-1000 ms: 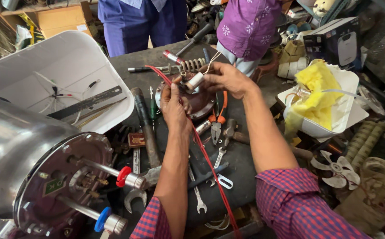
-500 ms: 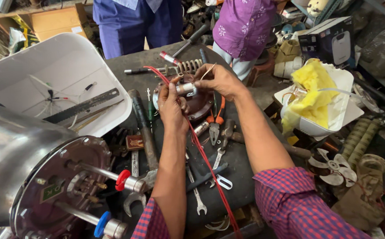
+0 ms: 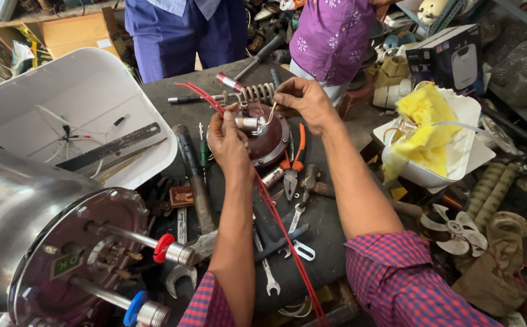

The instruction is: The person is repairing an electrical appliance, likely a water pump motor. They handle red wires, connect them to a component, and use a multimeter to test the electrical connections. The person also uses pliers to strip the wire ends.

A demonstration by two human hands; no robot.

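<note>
1. left hand [image 3: 230,142] pinches a small metal cylinder [image 3: 246,122] over the round brown plate [image 3: 268,138], frame centre.
2. right hand [image 3: 304,103] pinches a thin wire [image 3: 272,111] above it.
3. tools crowd the plate's lower edge; white tub [image 3: 63,109] upper left.
4. since earlier, both hands have closed in over the plate.

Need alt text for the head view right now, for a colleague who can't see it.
Over a cluttered workbench, the left hand holds a small metal cylinder while the right hand pinches a thin wire, both above a round brown plate. A red wire trails toward the viewer; orange-handled pliers lie beside.
</note>
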